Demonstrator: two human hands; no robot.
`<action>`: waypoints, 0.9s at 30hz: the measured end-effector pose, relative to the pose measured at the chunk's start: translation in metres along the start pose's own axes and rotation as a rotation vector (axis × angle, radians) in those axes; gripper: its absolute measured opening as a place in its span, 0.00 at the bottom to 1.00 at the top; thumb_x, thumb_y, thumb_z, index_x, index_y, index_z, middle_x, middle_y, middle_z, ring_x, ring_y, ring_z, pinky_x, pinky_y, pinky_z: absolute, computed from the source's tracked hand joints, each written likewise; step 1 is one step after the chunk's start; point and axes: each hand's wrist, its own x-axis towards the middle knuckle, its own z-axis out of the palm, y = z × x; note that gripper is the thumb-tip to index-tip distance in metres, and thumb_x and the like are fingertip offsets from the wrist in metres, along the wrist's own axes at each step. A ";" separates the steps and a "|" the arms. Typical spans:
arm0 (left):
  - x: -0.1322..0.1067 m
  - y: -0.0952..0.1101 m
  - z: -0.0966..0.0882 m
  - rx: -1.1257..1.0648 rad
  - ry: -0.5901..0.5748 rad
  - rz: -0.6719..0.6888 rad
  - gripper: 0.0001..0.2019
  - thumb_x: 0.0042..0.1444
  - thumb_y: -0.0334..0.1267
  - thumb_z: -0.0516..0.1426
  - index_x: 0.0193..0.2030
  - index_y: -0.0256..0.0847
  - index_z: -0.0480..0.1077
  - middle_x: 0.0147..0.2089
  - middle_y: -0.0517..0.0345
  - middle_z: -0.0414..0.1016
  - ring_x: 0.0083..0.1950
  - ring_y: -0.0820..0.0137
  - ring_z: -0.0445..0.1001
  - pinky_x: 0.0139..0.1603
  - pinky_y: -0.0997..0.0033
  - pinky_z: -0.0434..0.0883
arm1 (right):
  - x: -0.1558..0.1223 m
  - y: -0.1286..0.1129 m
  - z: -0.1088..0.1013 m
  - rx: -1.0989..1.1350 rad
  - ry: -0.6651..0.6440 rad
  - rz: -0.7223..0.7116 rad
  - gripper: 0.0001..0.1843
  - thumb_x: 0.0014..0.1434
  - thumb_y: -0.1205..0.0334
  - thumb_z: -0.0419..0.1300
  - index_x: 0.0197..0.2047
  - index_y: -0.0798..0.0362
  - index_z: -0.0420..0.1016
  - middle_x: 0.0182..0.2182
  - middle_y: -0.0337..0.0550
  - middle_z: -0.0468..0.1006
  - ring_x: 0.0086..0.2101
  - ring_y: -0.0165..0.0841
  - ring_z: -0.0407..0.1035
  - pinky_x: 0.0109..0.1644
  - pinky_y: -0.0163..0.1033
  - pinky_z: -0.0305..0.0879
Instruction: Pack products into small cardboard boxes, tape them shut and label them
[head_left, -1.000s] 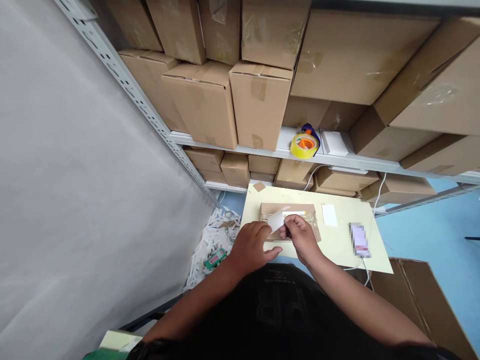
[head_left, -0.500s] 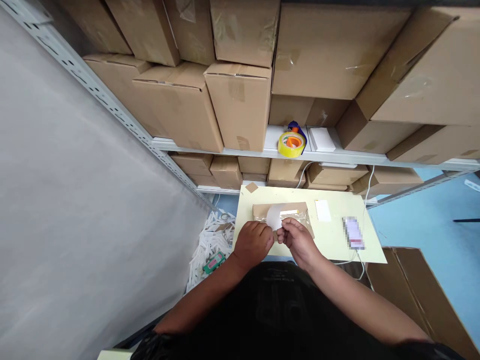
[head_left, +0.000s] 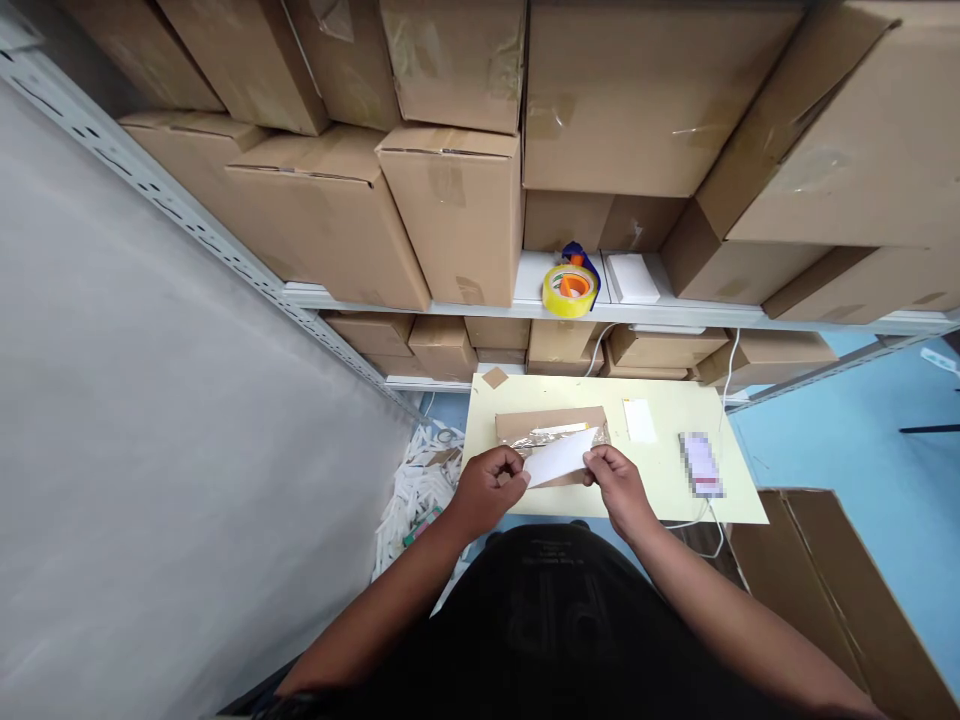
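A white paper sheet (head_left: 559, 458), perhaps a label, is stretched between my two hands above the table. Its left end is pinched by my left hand (head_left: 491, 483), thumb and forefinger closed. My right hand (head_left: 615, 480) pinches the opposite end. Below and behind the sheet lies a cardboard box (head_left: 517, 425) with clear tape across its top and a white-and-yellow strip on it; the sheet hides part of the box. To the right, a white card (head_left: 639, 420) rests flat on the pale yellow table (head_left: 675, 400).
A phone (head_left: 701, 465) with a white cable lies at the table's right. Shelves ahead hold several cardboard boxes (head_left: 450, 210), a yellow tape roll in a dispenser (head_left: 570, 288) and a white stack (head_left: 632, 278). White scraps (head_left: 416, 480) heap at left; flattened cardboard (head_left: 810, 560) is at right.
My hands have moved apart, and the white sheet, curled up before, is now spread flat between them. The view has shifted slightly.
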 end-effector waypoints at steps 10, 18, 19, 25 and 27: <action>0.049 -0.059 0.039 0.479 0.031 -0.335 0.14 0.60 0.47 0.55 0.30 0.42 0.73 0.33 0.55 0.80 0.37 0.64 0.78 0.35 0.69 0.64 | 0.034 0.036 -0.014 -0.806 0.160 -0.346 0.19 0.66 0.49 0.53 0.27 0.49 0.70 0.32 0.44 0.72 0.39 0.41 0.65 0.47 0.44 0.60; 0.055 -0.069 0.054 0.923 -0.146 -0.257 0.14 0.65 0.43 0.52 0.41 0.39 0.76 0.39 0.45 0.80 0.43 0.57 0.79 0.42 0.63 0.67 | 0.050 0.061 -0.005 -1.273 0.217 -0.242 0.12 0.62 0.53 0.57 0.38 0.52 0.75 0.43 0.53 0.71 0.47 0.48 0.63 0.49 0.50 0.57; 0.054 -0.070 0.052 0.923 -0.120 -0.232 0.13 0.64 0.44 0.53 0.42 0.39 0.76 0.41 0.45 0.79 0.45 0.57 0.78 0.45 0.62 0.68 | 0.051 0.061 -0.005 -1.264 0.242 -0.224 0.12 0.61 0.53 0.58 0.41 0.53 0.75 0.44 0.54 0.71 0.48 0.49 0.63 0.50 0.51 0.58; 0.032 -0.096 0.035 0.671 0.226 -0.145 0.28 0.58 0.48 0.61 0.62 0.38 0.65 0.62 0.39 0.68 0.66 0.50 0.66 0.64 0.53 0.66 | 0.051 0.070 -0.026 -0.938 0.303 -0.151 0.28 0.56 0.53 0.61 0.58 0.55 0.68 0.55 0.57 0.70 0.53 0.50 0.66 0.56 0.50 0.63; 0.021 -0.111 0.033 0.455 0.198 -0.277 0.29 0.61 0.49 0.59 0.65 0.37 0.62 0.64 0.39 0.68 0.66 0.52 0.69 0.63 0.55 0.69 | 0.049 0.077 -0.037 -0.740 0.250 -0.097 0.29 0.58 0.49 0.59 0.59 0.54 0.68 0.54 0.55 0.72 0.51 0.46 0.69 0.55 0.47 0.66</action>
